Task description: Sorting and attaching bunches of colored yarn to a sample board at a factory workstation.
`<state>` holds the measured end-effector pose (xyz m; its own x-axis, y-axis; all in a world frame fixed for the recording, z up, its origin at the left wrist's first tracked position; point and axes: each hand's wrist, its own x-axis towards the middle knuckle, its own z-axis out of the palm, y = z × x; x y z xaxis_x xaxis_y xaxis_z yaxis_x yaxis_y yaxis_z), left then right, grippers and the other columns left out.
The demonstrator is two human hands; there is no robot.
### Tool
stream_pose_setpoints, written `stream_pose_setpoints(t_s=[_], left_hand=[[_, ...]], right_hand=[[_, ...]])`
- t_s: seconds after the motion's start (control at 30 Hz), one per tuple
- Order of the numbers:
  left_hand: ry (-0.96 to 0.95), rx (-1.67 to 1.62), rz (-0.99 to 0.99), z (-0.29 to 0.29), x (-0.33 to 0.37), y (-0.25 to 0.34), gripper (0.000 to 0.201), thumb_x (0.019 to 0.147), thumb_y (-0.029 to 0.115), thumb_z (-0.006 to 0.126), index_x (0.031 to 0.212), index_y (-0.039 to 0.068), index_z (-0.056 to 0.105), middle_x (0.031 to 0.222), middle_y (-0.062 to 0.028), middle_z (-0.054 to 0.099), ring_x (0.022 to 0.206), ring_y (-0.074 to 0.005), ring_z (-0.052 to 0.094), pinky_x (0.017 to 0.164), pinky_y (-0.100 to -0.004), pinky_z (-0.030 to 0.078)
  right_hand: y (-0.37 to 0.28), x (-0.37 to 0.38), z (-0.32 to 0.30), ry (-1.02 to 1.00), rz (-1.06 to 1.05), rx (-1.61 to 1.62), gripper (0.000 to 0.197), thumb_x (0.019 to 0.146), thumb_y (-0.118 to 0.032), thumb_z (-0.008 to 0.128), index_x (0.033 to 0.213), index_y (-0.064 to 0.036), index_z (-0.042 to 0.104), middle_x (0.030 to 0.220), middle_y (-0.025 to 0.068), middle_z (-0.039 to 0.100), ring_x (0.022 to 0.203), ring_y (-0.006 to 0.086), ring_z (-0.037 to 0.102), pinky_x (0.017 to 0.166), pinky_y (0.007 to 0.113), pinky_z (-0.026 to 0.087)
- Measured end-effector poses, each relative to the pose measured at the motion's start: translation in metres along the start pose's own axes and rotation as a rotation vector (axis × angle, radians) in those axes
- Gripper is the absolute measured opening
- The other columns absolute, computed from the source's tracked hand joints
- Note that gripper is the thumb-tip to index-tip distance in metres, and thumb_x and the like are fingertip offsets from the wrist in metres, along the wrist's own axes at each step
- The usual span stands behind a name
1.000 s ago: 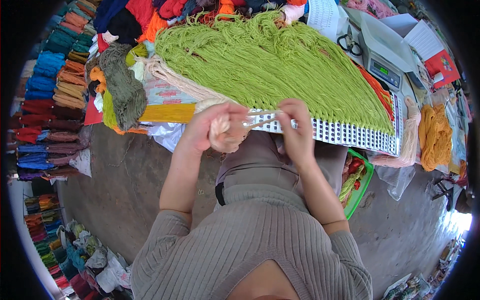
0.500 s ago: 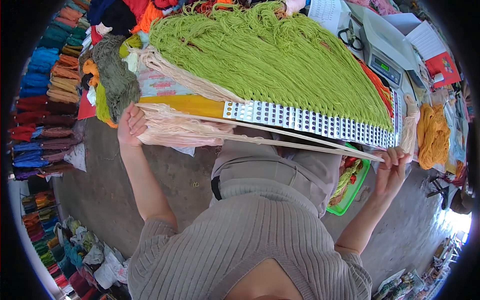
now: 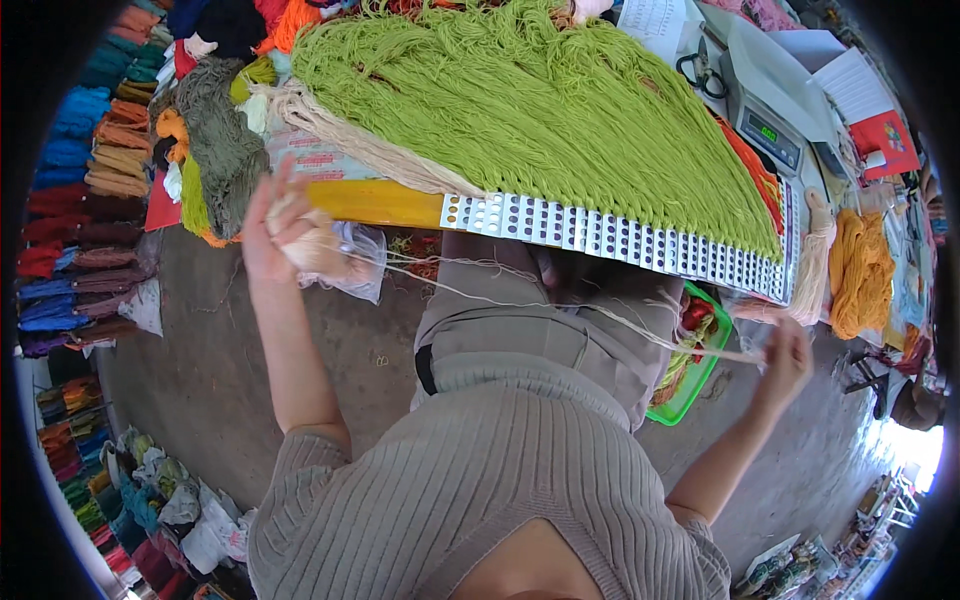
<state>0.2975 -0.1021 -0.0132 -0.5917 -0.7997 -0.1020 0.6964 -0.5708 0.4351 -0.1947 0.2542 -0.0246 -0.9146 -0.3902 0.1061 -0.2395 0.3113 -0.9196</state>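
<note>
My left hand (image 3: 272,225), smeared by motion, is beside the table's left front edge around a bunched clump of cream yarn (image 3: 325,248); some of its fingers point up. Thin cream strands (image 3: 480,299) run loosely from that clump across my lap. At their other end my right hand (image 3: 788,362) pinches a small tuft of the strands, off the table's right front corner. A wide spread of lime green yarn (image 3: 540,115) is knotted along a white strip with rows of holes (image 3: 610,237). One cream hank (image 3: 370,150) is tied at the strip's left end.
Scissors (image 3: 703,72) and a digital scale (image 3: 772,135) are at the back right. Orange yarn (image 3: 862,270) hangs at the right edge. A green basket (image 3: 690,395) with yarn stands beside my right leg, and a plastic bag (image 3: 360,262) hangs under the table's left side.
The broad cream hank stretched between my hands has become a clump at my left hand with a few slack strands. My right hand has dropped a little lower.
</note>
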Motion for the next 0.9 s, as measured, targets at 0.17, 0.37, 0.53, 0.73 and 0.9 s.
stream_pose_setpoints(t_s=[0.17,0.37,0.53,0.73,0.9], left_hand=[[0.148,0.211,-0.33,0.024,0.03,-0.088,0.032,0.087,0.016,0.054,0.116,0.004,0.054,0.109,-0.008,0.058,0.053,-0.0053,0.046,0.038,-0.0176,0.036],[0.23,0.391,-0.627,0.029,0.048,-0.147,0.036,0.089,0.019,0.051,0.12,0.001,0.051,0.118,-0.0126,0.054,0.058,-0.0109,0.056,0.044,-0.0225,0.043],[0.258,0.418,-0.718,0.019,0.058,-0.153,0.033,0.089,0.021,0.053,0.117,0.002,0.053,0.107,-0.0103,0.06,0.056,-0.0102,0.054,0.042,-0.0227,0.041],[0.17,1.305,-0.338,0.022,0.07,-0.183,0.021,0.08,0.014,0.065,0.095,0.001,0.059,0.071,-0.0019,0.058,0.043,-0.006,0.046,0.038,-0.0219,0.036],[0.169,1.256,-0.255,0.019,0.069,-0.188,0.02,0.077,0.009,0.065,0.093,-0.001,0.059,0.061,0.0001,0.055,0.039,-0.0059,0.043,0.036,-0.0214,0.033]], right_hand=[[-0.034,-0.046,0.135,-0.694,-0.239,0.036,0.017,0.085,-0.005,0.058,0.101,-0.0023,0.063,0.079,0.0023,0.062,0.07,0.0069,0.057,0.062,0.021,0.046],[-0.045,-0.071,0.253,-0.907,-0.19,0.061,0.017,0.085,-0.012,0.058,0.097,-0.0016,0.054,0.068,0.0096,0.061,0.057,0.0188,0.059,0.054,0.031,0.046],[-0.032,-0.072,0.284,-0.826,-0.224,0.018,0.019,0.085,-0.022,0.057,0.085,-0.0031,0.062,0.061,0.0093,0.06,0.055,0.0236,0.06,0.053,0.034,0.045],[-0.032,-0.077,0.285,-0.721,-0.285,-0.024,0.018,0.084,-0.022,0.058,0.084,-0.0047,0.062,0.063,0.0114,0.061,0.058,0.0277,0.061,0.054,0.037,0.046],[-0.031,-0.082,0.286,-0.623,-0.375,-0.116,0.015,0.083,-0.021,0.059,0.084,-0.0062,0.061,0.066,0.0129,0.062,0.062,0.0298,0.061,0.055,0.038,0.046]])
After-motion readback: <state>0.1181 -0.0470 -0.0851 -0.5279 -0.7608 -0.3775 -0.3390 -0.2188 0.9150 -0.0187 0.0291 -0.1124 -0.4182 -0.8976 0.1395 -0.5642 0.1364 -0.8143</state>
